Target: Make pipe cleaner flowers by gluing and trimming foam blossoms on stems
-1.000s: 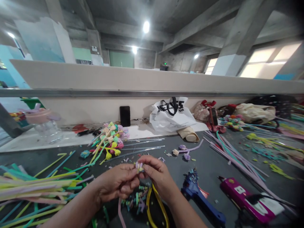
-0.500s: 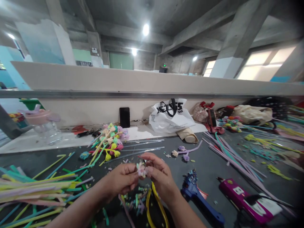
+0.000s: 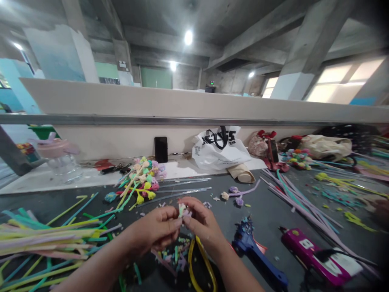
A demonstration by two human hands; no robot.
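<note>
Fingers of left hand (image 3: 158, 231) and right hand (image 3: 202, 225) pinched together on small pastel flower (image 3: 182, 211); blue glue gun (image 3: 258, 255) just right

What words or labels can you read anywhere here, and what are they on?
White plastic bag: bold black lettering partly hidden by its handles, apparently ending in "SS"; the full word is unreadable.
Magenta glue gun: white label, print too small to read.
Sign on the far pillar: too blurred to read.

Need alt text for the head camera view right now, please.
Both hands, left hand and right hand, pinch a small pastel pipe-cleaner flower above a dark table strewn with pipe cleaners, a blue glue gun and a pink one.
</note>
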